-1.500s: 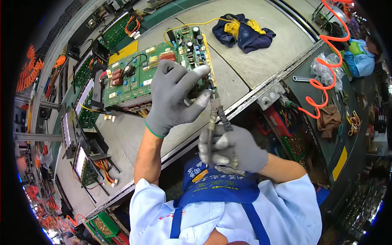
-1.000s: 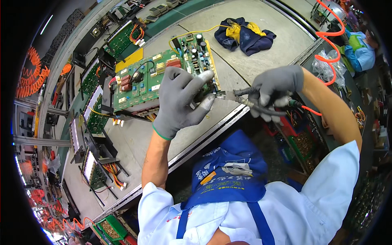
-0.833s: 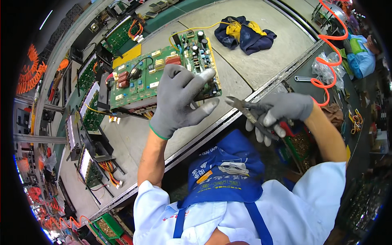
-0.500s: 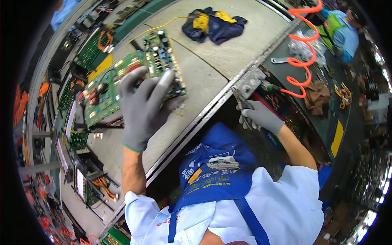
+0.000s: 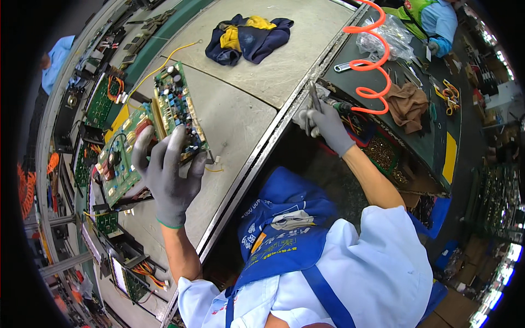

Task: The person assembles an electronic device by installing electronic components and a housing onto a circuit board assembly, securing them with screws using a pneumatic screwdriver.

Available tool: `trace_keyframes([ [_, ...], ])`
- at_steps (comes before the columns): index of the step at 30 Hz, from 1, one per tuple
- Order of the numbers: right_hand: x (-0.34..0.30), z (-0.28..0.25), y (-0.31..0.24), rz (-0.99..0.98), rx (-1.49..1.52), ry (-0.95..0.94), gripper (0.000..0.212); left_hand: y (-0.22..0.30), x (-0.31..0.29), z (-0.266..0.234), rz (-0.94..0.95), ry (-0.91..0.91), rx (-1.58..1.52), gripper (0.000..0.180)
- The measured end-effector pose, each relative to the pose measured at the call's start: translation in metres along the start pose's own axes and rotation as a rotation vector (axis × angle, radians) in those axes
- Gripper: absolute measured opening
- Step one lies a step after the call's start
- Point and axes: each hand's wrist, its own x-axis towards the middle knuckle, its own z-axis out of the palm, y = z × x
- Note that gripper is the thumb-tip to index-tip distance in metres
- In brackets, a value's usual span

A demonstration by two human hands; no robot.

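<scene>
My left hand (image 5: 170, 177), in a grey glove, is over the near edge of a green circuit board assembly (image 5: 123, 158), fingers spread. The fingertips look to be at the board's edge; whether they press on it I cannot tell. A narrower board crowded with components (image 5: 178, 106) stands along the assembly's right side, and a yellow wire (image 5: 164, 61) runs from it across the grey bench. My right hand (image 5: 327, 127), also gloved, is closed around pliers (image 5: 314, 98). Their jaws point away from me, above the bench's metal edge. The fingers partly hide the handles.
A navy and yellow cloth (image 5: 251, 39) lies on the far bench. At right hangs an orange coiled hose (image 5: 377, 63), near plastic bags (image 5: 385, 38), a brown cloth (image 5: 407, 106) and a bin of brass-coloured small parts (image 5: 380, 153). A co-worker (image 5: 432, 22) is beyond. Boards and wires line the left.
The view has shifted, so the bench things appear further left. My right hand has moved away from me with the pliers, which now point more straight ahead. My left hand has drawn slightly nearer me.
</scene>
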Motion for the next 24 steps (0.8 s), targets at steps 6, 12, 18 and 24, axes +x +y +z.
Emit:
trace_keyframes([
  [6, 0.025, 0.001, -0.037, -0.174, 0.202, 0.203, 0.018, 0.001, 0.003, 0.002, 0.015, -0.011, -0.017, 0.054],
  [12, -0.046, -0.041, -0.039, 0.157, -0.237, -0.567, 0.031, -0.001, -0.003, -0.003, -0.057, -0.023, -0.011, 0.054],
  [18, -0.102, -0.118, -0.018, 0.248, -0.478, 0.204, 0.035, -0.001, 0.005, 0.003, -0.041, 0.022, -0.095, 0.054],
  [24, -0.055, -0.174, -0.02, -0.149, -0.414, 0.503, 0.023, -0.003, 0.002, 0.0, -0.056, 0.035, -0.095, 0.055],
])
